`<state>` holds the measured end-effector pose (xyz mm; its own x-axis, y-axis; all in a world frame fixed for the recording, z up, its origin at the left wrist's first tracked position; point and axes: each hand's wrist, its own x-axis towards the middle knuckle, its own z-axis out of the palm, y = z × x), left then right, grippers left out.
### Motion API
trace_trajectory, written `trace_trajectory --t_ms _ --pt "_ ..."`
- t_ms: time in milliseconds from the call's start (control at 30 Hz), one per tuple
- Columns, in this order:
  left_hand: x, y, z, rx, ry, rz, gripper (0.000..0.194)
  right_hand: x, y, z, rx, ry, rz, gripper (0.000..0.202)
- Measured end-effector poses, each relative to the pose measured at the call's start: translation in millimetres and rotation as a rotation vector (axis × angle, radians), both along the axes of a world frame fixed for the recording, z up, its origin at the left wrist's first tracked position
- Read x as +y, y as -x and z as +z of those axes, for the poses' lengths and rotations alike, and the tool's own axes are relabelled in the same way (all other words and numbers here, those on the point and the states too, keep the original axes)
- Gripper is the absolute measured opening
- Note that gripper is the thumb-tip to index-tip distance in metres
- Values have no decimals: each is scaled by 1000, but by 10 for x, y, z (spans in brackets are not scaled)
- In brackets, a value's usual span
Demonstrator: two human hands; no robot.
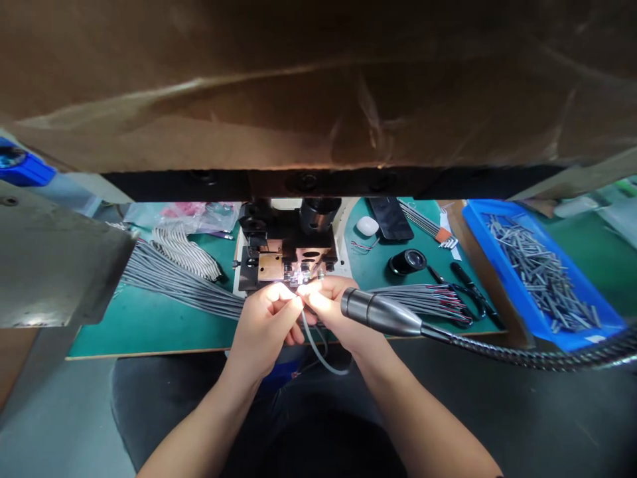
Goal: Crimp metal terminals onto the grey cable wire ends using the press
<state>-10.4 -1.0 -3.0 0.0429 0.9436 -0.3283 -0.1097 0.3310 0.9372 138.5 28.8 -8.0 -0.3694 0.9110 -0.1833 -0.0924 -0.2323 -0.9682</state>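
A grey cable (318,352) hangs in a loop below my fingers, its upper end pinched between my two hands. My left hand (266,322) is closed, thumb and forefinger pressed together at the cable end. Opposite it, my right hand (331,305) is closed on the same cable, partly covered by the lamp head. Both hands are right at the front of a small press machine (271,265), under a bright spot of light. The cable's very tip is lost in the glare. Bundles of grey cables lie to the left (184,285) and right (415,300) of the hands.
A gooseneck lamp (383,313) reaches in from the right, close over my right hand. A blue tray (540,279) holds many cut grey pieces. Scissors (470,299), a black phone (391,219), a white earbud case (367,226) and hex keys (428,222) lie on the green mat (164,338).
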Motion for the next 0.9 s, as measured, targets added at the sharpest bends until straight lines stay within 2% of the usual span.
trace_trajectory --t_ms 267,367,433,533,600,733,900 --pt "36 -24 -5 -62 65 6 16 29 21 78 -23 -11 13 48" --pt "43 -37 -13 -89 91 12 15 15 -3 83 -42 -29 25 44" --pt "45 -41 -11 -95 107 17 16 -15 -31 77 -141 -116 -40 36" --pt "52 -37 9 -94 132 15 20 -74 -64 59 -421 -293 -202 24" --pt "61 -31 25 -91 139 3 20 -99 -73 52 -586 -393 -235 17" --pt "75 -28 35 -89 139 -16 20 -79 -84 71 -782 -567 -94 14" --pt "66 -39 35 -75 104 -26 18 -15 -104 119 -935 -726 9 35"
